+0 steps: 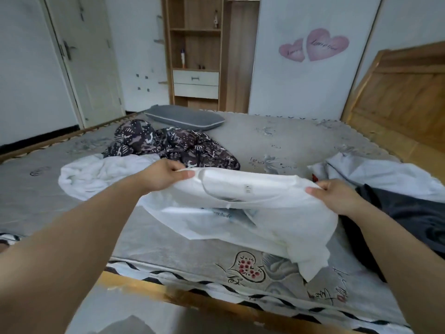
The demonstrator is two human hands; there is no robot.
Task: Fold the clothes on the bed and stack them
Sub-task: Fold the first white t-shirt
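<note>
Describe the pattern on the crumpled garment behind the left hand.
Dark camouflage-like print with white marks; head view.

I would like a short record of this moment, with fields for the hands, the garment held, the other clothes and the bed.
left hand: pinches the shirt's top edge
right hand: pinches the same edge, other end
held garment: white T-shirt, lifted, lower part drooping onto the mattress
unfolded: patterned dark garment, white garment
at right: pale garment, dark garment
also on bed: grey pillow
stack: none visible
</note>
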